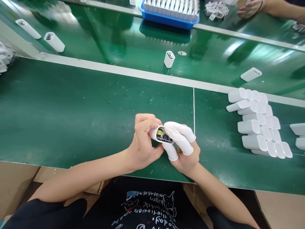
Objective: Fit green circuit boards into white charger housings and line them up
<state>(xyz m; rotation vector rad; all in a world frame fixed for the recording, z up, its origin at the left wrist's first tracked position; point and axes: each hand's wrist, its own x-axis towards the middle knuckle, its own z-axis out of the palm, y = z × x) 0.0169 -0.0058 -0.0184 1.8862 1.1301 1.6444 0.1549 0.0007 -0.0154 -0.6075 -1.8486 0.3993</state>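
Observation:
A white plastic power adapter housing (162,135) lies across the middle of the view, its open end showing a yellow component and dark electronics. My left hand (143,143) grips its closed end with bare fingers. From the other side, my right hand (184,149) pinches the housing, with white finger cots on its fingers. The two hands nearly meet around the housing, above the green belt (95,111), and they hide most of its body.
Several white housings (252,124) lie stacked at the right of the green belt. Beyond a metal rail (143,74) is a second green belt with scattered housings (169,59) and a blue tray of white parts (169,19). Another person's hand (250,8) rests at the top right.

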